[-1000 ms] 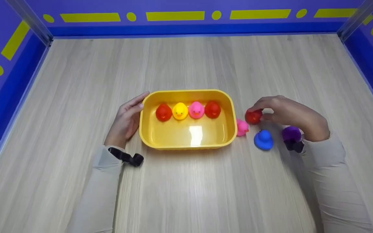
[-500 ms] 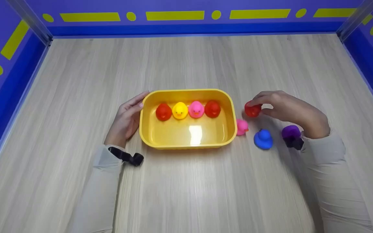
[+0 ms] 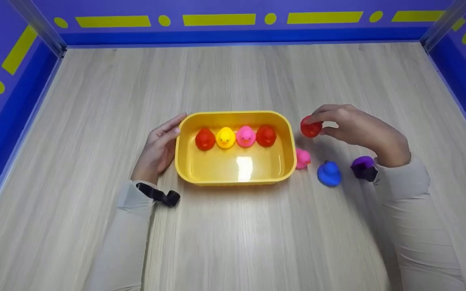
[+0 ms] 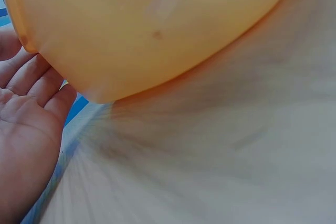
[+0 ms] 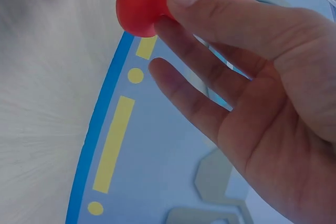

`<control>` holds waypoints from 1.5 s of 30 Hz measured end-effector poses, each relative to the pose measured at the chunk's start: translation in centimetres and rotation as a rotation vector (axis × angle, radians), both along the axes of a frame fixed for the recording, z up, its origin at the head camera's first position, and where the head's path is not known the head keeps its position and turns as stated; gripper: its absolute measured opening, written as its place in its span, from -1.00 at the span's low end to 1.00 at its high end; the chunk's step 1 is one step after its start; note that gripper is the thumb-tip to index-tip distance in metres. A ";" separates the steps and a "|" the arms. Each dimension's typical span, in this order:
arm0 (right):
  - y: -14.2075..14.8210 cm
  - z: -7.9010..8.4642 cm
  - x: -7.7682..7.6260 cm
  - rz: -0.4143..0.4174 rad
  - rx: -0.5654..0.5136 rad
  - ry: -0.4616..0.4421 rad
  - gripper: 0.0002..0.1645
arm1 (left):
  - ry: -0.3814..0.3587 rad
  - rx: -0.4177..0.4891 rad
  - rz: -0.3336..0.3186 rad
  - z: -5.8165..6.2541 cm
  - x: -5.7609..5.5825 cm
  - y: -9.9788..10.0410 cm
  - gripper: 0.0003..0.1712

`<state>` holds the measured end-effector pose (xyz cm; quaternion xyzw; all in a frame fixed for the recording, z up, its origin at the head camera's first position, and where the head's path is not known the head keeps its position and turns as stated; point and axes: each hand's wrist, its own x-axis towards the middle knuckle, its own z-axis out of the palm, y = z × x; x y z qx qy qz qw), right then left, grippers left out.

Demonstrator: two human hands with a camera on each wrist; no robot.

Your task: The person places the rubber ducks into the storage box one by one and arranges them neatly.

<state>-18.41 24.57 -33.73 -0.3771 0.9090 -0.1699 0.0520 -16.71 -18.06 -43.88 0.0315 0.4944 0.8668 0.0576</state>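
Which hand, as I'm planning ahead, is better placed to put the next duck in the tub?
Probably the right hand: it holds a red duck beside the tub, while the left hand touches the tub's opposite end.

Wood-grain table (image 3: 233,242): yellow tub (image 3: 233,182), pink duck (image 3: 303,159) beside it, blue duck (image 3: 329,174), purple toy (image 3: 362,161).

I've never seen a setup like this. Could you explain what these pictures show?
No machine here: a person works bare-handed. The wide picture comes from a camera on the head, looking down; the two closer ones from cameras on the wrists. The left hand rests against a yellow tub on the table. Inside it, left to right, are a red duck, a yellow duck, a pink duck and another red duck. The right hand pinches a third red duck. To the tub's right are a second pink duck, a blue duck and a partly hidden purple toy.
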 end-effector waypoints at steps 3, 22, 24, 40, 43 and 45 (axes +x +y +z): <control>-0.3 0.3 -0.1 -0.003 -0.004 0.004 -0.50 | -0.001 -0.002 0.003 0.0 -0.1 0.0 -0.47; -3.0 1.7 -1.2 0.075 -0.028 0.025 -0.58 | -0.015 0.007 -0.014 0.0 0.0 -0.2 -0.48; -3.4 1.9 -1.2 0.075 -0.022 0.018 -0.59 | -0.013 0.009 -0.018 0.0 0.0 -0.2 -0.47; -6.8 3.4 -1.3 0.132 0.031 -0.026 -0.60 | -0.025 0.001 -0.018 0.0 -0.1 -0.1 -0.45; -7.5 3.5 -1.3 0.122 0.048 -0.047 -0.59 | -0.021 0.002 -0.021 0.0 -0.1 -0.1 -0.45; -7.9 3.5 -1.3 0.118 0.053 -0.059 -0.60 | -0.016 0.005 -0.019 -0.1 -0.1 -0.1 -0.45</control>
